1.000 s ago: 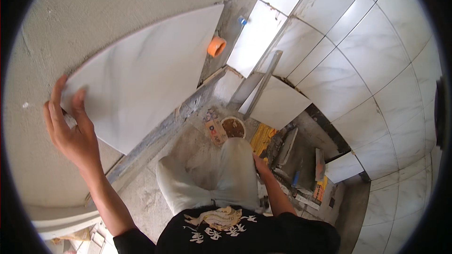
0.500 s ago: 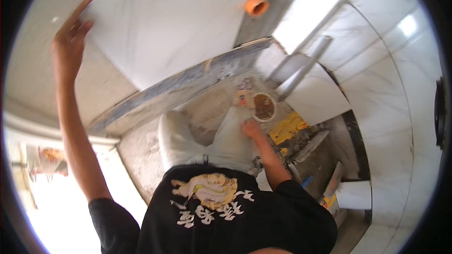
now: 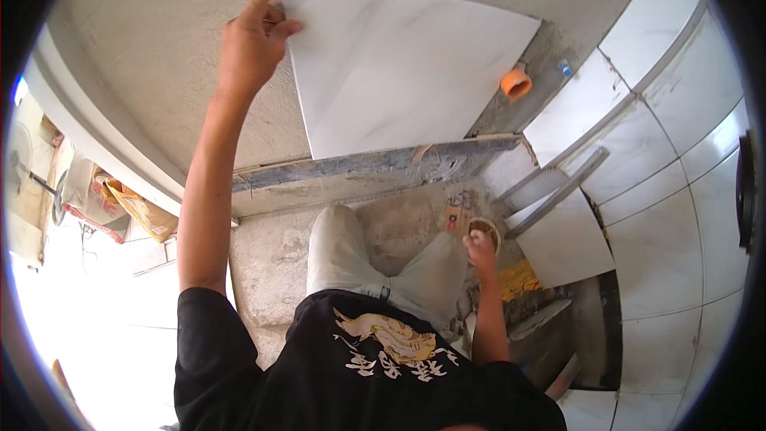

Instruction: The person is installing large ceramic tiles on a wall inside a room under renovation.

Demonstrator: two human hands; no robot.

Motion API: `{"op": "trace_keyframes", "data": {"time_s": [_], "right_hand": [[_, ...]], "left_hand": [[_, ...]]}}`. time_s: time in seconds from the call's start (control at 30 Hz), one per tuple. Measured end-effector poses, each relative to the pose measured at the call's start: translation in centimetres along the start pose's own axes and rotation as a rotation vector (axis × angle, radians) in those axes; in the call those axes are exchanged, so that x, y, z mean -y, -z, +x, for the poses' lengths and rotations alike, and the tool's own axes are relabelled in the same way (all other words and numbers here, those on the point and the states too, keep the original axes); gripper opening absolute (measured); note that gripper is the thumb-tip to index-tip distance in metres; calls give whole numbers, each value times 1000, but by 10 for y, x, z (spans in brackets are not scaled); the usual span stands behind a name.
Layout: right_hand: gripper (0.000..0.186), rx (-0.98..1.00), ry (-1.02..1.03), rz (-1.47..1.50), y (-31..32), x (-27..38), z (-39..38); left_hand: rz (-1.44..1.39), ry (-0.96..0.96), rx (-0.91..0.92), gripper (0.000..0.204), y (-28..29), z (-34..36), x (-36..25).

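My left hand [image 3: 255, 40] grips the upper left corner of a large white marbled tile [image 3: 407, 72], set against bare grey wall [image 3: 175, 24]. An orange pipe end [image 3: 515, 84] and a small blue fitting [image 3: 565, 69] sit right of the tile. My right hand [image 3: 481, 254] is closed over a round container of brown material [image 3: 492, 226] by my right knee; something small and pale shows at its fingers, too unclear to name. A strip of cardboard [image 3: 456, 209] lies beside the container.
A grey straight bar [image 3: 562, 187] leans by the white-tiled wall [image 3: 662, 239] at right. Lower right are yellow bags [image 3: 519, 279] and slabs [image 3: 538, 319]. A ledge [image 3: 375, 164] runs below the large tile. A bright doorway at left shows sacks [image 3: 140, 207] and a fan [image 3: 56, 191].
The view has swung, bringing the left doorway into sight. My right hand has risen from beside my thigh to over the container. My left hand stays at the tile's edge, now at its upper corner.
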State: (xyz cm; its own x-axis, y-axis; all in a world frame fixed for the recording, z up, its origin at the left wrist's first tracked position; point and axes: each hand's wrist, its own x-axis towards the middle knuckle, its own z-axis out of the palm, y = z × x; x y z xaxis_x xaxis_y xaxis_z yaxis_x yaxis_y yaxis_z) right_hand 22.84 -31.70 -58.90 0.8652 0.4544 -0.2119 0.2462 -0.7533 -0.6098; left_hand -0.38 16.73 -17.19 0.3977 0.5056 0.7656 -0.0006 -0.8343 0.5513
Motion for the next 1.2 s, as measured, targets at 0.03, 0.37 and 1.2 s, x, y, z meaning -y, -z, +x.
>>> {"op": "trace_keyframes", "data": {"time_s": [0.03,0.37,1.2], "right_hand": [[50,-119,110,21,33,46,-5],[54,-651,737,310,271,359,93],[24,-324,754,665,254,340,171]], "left_hand": [[-28,43,15,42,1,-1,-2],[-93,38,-107,32,0,-8,-3],[126,224,305,26,-27,-80,66]]}}
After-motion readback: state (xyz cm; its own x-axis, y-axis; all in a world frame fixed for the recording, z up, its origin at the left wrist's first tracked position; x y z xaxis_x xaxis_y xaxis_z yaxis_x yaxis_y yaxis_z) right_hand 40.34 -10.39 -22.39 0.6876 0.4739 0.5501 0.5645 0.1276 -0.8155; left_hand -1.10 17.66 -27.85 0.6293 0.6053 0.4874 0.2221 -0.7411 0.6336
